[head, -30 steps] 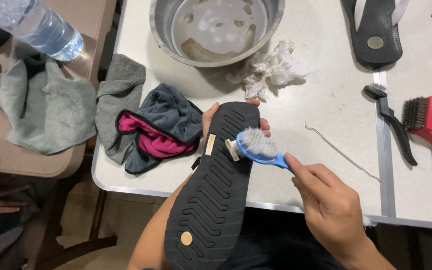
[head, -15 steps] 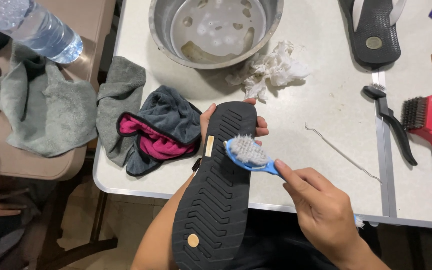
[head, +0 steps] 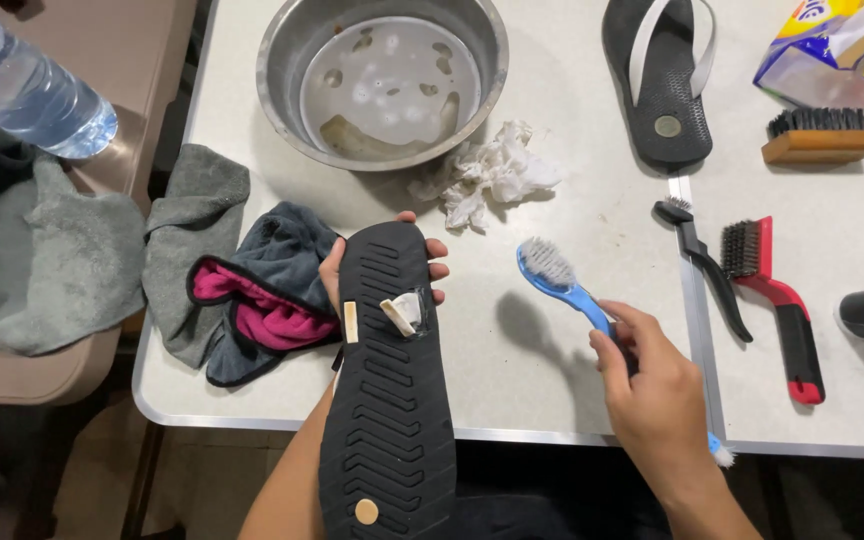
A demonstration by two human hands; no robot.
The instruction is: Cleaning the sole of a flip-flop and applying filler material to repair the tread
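below the steel bowl (head: 382, 85), mid-scrub: left hand (head: 337, 275) gripping upturned black rubber sandal (head: 387, 390), right hand (head: 652, 395) clasping lifted blue bristle brush (head: 562, 280), likely due back on the sole.

Taking the metal bowl (head: 384, 80) on the table (head: 552, 380) as the landmark: crumpled tissue (head: 492, 175) lies just to its right, and a second sandal (head: 660, 80) lies farther right. Nearer the viewer than the bowl, a sandal (head: 387, 390) sits sole-up in the left hand (head: 337, 275), with cloths (head: 242, 290) to its left. The brush (head: 564, 280) in the right hand (head: 652, 395) is right of that sandal, apart from it, with two more brushes (head: 752, 290) lying farther right.
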